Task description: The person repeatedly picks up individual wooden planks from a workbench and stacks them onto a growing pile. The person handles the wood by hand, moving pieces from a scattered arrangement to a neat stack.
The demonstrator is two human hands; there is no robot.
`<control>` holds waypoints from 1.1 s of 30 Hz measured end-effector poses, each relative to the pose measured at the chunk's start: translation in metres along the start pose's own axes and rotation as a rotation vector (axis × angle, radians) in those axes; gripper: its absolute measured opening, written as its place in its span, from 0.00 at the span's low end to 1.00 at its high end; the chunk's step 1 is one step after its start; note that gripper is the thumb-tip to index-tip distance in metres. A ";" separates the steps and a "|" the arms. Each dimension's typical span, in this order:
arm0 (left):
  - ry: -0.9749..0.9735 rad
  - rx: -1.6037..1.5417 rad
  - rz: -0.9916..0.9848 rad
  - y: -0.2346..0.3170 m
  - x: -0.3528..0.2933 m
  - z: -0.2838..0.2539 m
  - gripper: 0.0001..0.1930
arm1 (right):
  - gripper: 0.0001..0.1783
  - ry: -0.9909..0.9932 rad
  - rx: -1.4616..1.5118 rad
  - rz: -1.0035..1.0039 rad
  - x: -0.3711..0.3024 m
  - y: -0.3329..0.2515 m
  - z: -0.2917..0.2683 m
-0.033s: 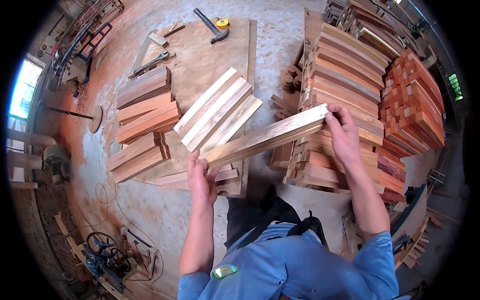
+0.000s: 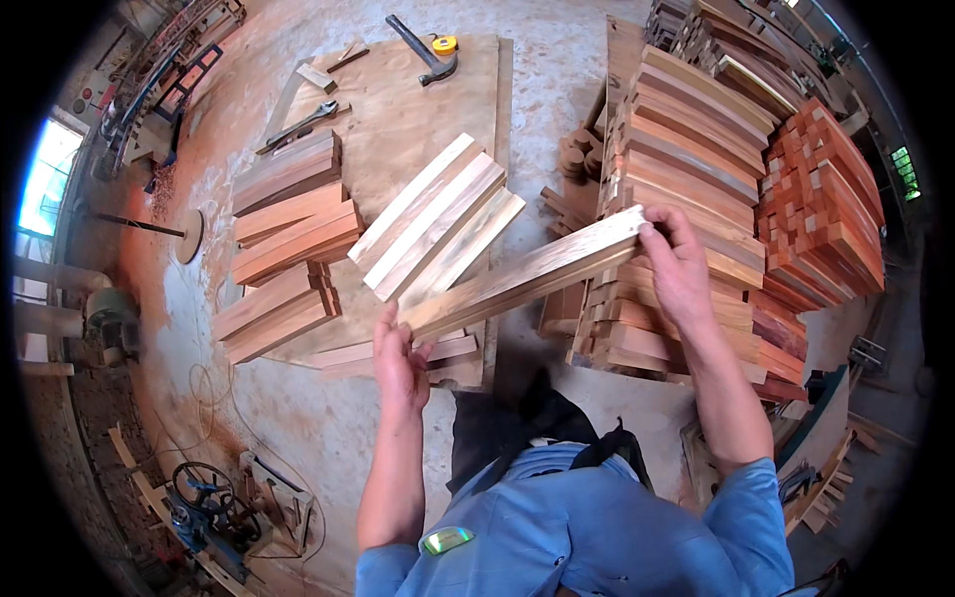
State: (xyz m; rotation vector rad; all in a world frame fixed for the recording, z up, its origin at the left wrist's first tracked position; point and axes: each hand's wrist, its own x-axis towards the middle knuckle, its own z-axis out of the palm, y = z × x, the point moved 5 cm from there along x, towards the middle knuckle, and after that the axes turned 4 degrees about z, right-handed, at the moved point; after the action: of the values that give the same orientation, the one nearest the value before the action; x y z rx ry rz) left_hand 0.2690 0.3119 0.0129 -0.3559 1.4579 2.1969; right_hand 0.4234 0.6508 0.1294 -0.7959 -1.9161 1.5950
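Observation:
A long, pale wooden strip (image 2: 527,282) is held up at a slant before me, its right end higher in the view. A line runs lengthwise along its near side; I cannot tell whether this is a groove or a second strip. My left hand (image 2: 400,363) is closed on the left end, and my right hand (image 2: 679,269) pinches the right end between thumb and fingers. Just beyond the held strip, several pale strips (image 2: 435,216) lie side by side on a plywood board (image 2: 398,114). More strips (image 2: 453,348) lie partly hidden near my left hand.
Reddish-brown strips (image 2: 298,234) are stacked at the board's left. A hammer (image 2: 421,48), yellow tape measure (image 2: 444,46) and adjustable wrench (image 2: 303,119) lie toward the far edge. Tall stacks of wood (image 2: 686,169) stand to the right. A handwheel machine (image 2: 204,497) is at lower left.
My right hand and the strip's right end have shifted slightly left. Both hands keep their hold.

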 end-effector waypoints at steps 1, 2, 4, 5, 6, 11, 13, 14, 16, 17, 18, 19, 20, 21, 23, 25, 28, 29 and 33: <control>-0.016 -0.012 -0.034 0.000 0.001 -0.015 0.18 | 0.10 0.013 -0.126 -0.016 -0.001 -0.009 0.016; -0.020 0.009 -0.096 -0.001 0.001 -0.027 0.21 | 0.11 -0.011 -0.126 0.047 0.000 -0.012 0.035; -0.039 0.029 -0.180 -0.007 0.003 -0.052 0.20 | 0.17 -0.051 -0.268 0.046 0.007 -0.008 0.063; -0.053 0.041 -0.223 -0.012 0.005 -0.064 0.20 | 0.22 -0.064 -0.357 0.046 0.014 0.005 0.075; -0.016 0.089 -0.271 -0.021 0.010 -0.081 0.18 | 0.23 -0.070 -0.420 0.035 0.022 0.016 0.087; 0.005 0.133 -0.342 -0.024 0.024 -0.094 0.17 | 0.24 -0.068 -0.630 0.113 0.059 0.067 0.138; -0.005 0.145 -0.326 -0.024 0.033 -0.092 0.17 | 0.25 -0.101 -0.641 0.161 0.078 0.089 0.149; -0.022 0.133 -0.329 -0.024 0.037 -0.091 0.16 | 0.25 -0.111 -0.656 0.189 0.085 0.098 0.154; -0.057 0.114 -0.334 -0.024 0.049 -0.089 0.15 | 0.25 -0.129 -0.680 0.248 0.099 0.113 0.164; -0.055 0.174 -0.332 -0.026 0.056 -0.091 0.14 | 0.25 -0.137 -0.686 0.269 0.106 0.120 0.168; -0.052 0.232 -0.328 -0.029 0.064 -0.092 0.13 | 0.25 -0.145 -0.693 0.290 0.115 0.129 0.171; -0.050 0.290 -0.321 -0.029 0.072 -0.091 0.11 | 0.25 -0.154 -0.698 0.307 0.122 0.133 0.174; -0.050 0.308 -0.308 -0.030 0.077 -0.090 0.10 | 0.25 -0.164 -0.720 0.287 0.127 0.135 0.178; -0.053 0.327 -0.296 -0.032 0.081 -0.087 0.09 | 0.25 -0.148 -0.738 0.286 0.132 0.141 0.179; -0.051 0.362 -0.285 -0.033 0.088 -0.083 0.08 | 0.25 -0.113 -0.771 0.288 0.141 0.155 0.183; -0.041 0.390 -0.291 -0.037 0.093 -0.082 0.08 | 0.28 -0.133 -0.761 0.332 0.147 0.167 0.189; -0.020 0.392 -0.311 -0.043 0.102 -0.086 0.06 | 0.30 -0.097 -0.789 0.315 0.153 0.174 0.198; -0.018 0.420 -0.311 -0.044 0.104 -0.088 0.06 | 0.31 -0.087 -0.778 0.320 0.155 0.175 0.200; -0.061 0.468 -0.360 -0.041 0.110 -0.076 0.05 | 0.36 -0.025 -0.478 0.334 0.149 0.166 0.192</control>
State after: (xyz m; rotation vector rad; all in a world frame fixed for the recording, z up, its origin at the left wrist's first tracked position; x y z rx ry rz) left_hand 0.1933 0.2828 -0.1008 -0.3507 1.6674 1.5213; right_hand 0.2017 0.6493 -0.0642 -1.3556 -2.3139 1.3318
